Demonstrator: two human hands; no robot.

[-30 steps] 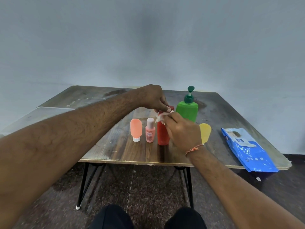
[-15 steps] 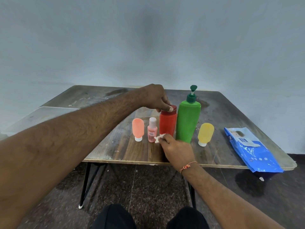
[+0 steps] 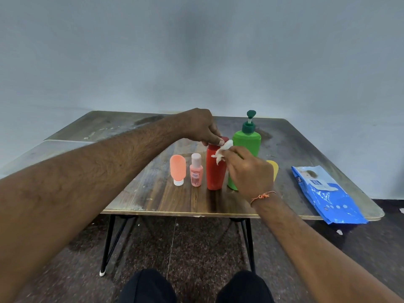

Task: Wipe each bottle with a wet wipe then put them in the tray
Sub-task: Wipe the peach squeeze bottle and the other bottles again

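Observation:
A red bottle [image 3: 215,171] stands upright near the table's front edge. My left hand [image 3: 202,127] grips its cap from above. My right hand [image 3: 247,171] pinches a crumpled white wet wipe [image 3: 223,150] against the bottle's upper right side. A tall green pump bottle [image 3: 248,141] stands just behind and to the right, partly hidden by my right hand. To the left stand a small pink bottle [image 3: 196,170] and an orange tube [image 3: 178,169] on its white cap. A yellow tube [image 3: 274,169] peeks out behind my right hand. No tray is in view.
A blue pack of wet wipes [image 3: 325,193] lies at the right of the wooden table [image 3: 153,193], overhanging the front edge. The table stands on thin black legs over a dark speckled floor. My knees show at the bottom.
My right hand has moved the wipe from the base of the red bottle up to its upper side. My left hand stays on the cap.

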